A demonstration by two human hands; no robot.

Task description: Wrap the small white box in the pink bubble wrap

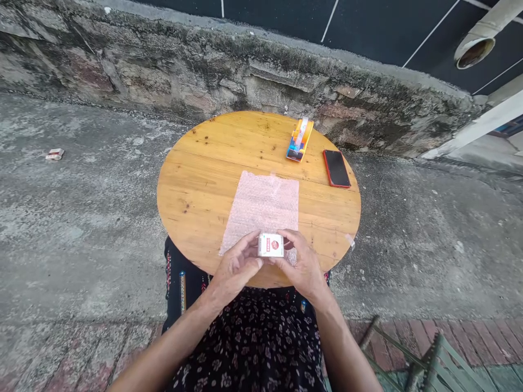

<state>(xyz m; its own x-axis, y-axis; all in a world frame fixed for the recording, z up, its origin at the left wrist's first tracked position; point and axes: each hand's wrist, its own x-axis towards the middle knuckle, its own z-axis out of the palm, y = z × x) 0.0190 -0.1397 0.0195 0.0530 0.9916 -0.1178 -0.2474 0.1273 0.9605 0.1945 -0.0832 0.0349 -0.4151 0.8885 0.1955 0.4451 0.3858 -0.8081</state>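
A small white box with red printing [271, 245] is held between my two hands, over the near edge of a pinkish sheet of bubble wrap [267, 201]. My left hand [239, 262] grips the box's left end with fingers and thumb. At the right end, my right hand [301, 264] holds it the same way. The bubble wrap lies flat on the round wooden table [196, 190], with a strip of clear tape seemingly at its far edge. What is on the box's underside is hidden.
Toward the table's far side stands an orange and blue tape dispenser [300, 140]. A phone in a red case [337, 169] lies at the right. A tape piece [350, 241] hangs at the table's right edge. Behind runs a stone wall [229, 81]; a green chair [429, 354] stands lower right.
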